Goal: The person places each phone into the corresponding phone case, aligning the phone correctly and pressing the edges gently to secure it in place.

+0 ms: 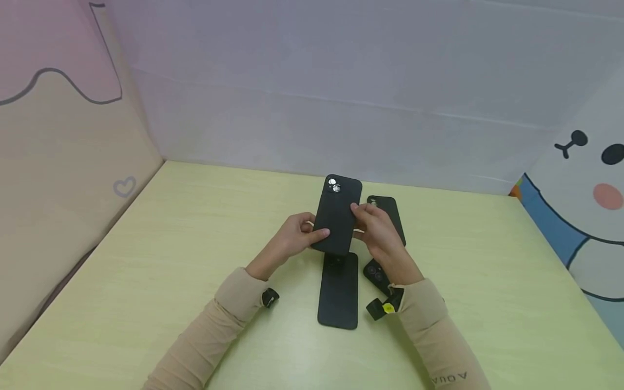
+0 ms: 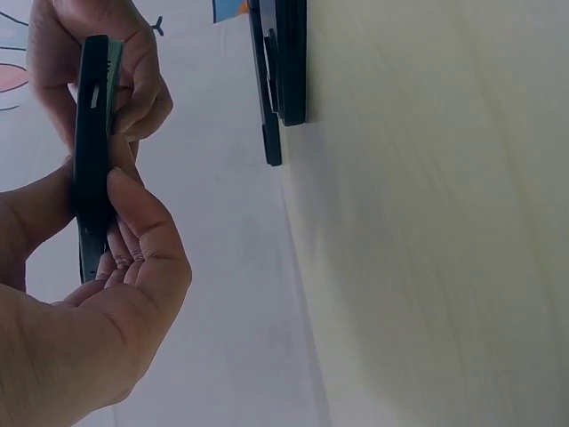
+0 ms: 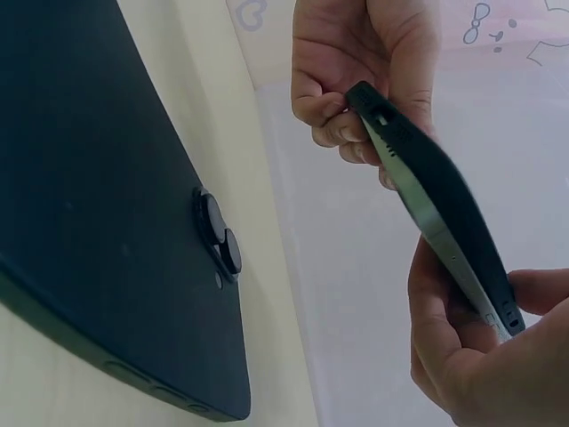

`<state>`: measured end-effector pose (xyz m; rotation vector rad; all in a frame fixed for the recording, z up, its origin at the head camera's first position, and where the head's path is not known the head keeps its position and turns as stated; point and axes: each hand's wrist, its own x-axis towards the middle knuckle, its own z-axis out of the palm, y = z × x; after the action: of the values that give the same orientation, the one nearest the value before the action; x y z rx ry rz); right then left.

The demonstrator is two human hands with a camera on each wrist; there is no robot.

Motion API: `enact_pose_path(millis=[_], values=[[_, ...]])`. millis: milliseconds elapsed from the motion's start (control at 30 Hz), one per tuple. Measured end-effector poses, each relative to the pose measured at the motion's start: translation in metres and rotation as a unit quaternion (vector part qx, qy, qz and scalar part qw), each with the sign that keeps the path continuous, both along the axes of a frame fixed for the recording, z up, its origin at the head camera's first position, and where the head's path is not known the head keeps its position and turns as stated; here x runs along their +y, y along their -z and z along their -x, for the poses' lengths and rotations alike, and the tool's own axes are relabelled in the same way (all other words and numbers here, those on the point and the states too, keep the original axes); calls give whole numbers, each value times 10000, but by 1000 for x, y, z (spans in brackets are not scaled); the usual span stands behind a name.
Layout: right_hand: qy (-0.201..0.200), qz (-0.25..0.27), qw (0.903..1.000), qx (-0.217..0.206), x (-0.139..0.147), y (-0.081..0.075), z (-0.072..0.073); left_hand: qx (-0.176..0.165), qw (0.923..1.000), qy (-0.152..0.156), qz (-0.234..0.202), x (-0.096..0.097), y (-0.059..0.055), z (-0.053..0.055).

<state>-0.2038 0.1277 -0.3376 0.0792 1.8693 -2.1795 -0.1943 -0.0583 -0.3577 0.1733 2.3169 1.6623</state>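
Observation:
A smartphone in a black case (image 1: pixel 339 208) is held up above the table, its back with two camera lenses facing the head camera. My left hand (image 1: pixel 294 236) pinches its lower left side, thumb across the back. At the right edge, my right hand (image 1: pixel 379 230) grips it with the thumb on the back and fingers behind. In the right wrist view, the phone's pale metal side (image 3: pixel 433 216) stands partly out of the black case (image 3: pixel 449 191), with a gap along that edge. The screen is hidden from the head camera.
On the pale yellow table (image 1: pixel 219 211), a black phone or case (image 1: pixel 338 298) lies just below the hands. Another black one (image 1: pixel 390 214) lies behind my right hand, and a third (image 1: pixel 376 275) lies partly under that wrist. A wall sheet (image 1: pixel 341 108) closes off the back.

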Motion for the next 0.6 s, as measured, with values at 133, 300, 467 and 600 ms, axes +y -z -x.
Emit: enact_pose_path(millis=[133, 300, 467, 600], values=[[106, -43, 9999, 16, -1, 1, 0, 46, 10000, -53, -10, -1, 0, 1], [270, 28, 9996, 4, -1, 1, 0, 8, 9999, -111, -95, 0, 1, 1], [468, 204, 9987, -43, -1, 0, 0, -352, 9969, -29, -702, 2, 1, 0], [564, 447, 9974, -61, -3, 0, -1, -645, 9896, 27, -1285, 3, 0, -1]])
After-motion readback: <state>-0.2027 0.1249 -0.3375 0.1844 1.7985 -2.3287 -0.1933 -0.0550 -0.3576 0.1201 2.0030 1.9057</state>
